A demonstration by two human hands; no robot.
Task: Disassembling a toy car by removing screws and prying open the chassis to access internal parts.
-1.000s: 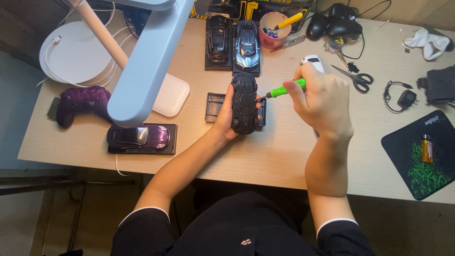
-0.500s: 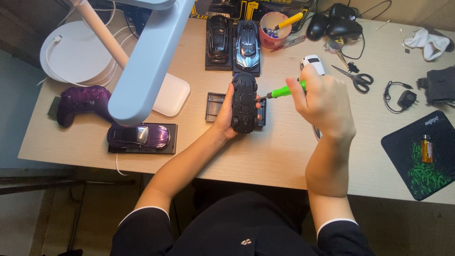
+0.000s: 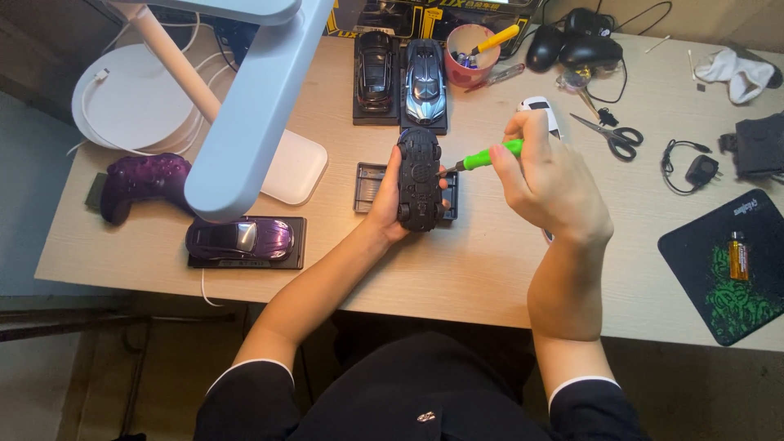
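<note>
My left hand [image 3: 390,204] grips a black toy car [image 3: 418,178] turned underside up, above a dark plastic base tray [image 3: 366,186] on the wooden desk [image 3: 457,269]. My right hand [image 3: 545,181] holds a green-handled screwdriver [image 3: 488,155] with its tip touching the car's underside near the middle right edge. Both forearms reach up from the desk's front edge.
Two model cars on black stands [image 3: 404,77] sit behind, beside a pink cup [image 3: 472,55]. A purple model car [image 3: 241,238], purple controller [image 3: 143,180], white lamp arm [image 3: 253,106], scissors [image 3: 612,135], white mouse [image 3: 539,110] and a dark mat with a battery [image 3: 735,261] surround the work spot.
My right hand and screwdriver have shifted very slightly against the car's underside. The left hand still holds the car in the same place.
</note>
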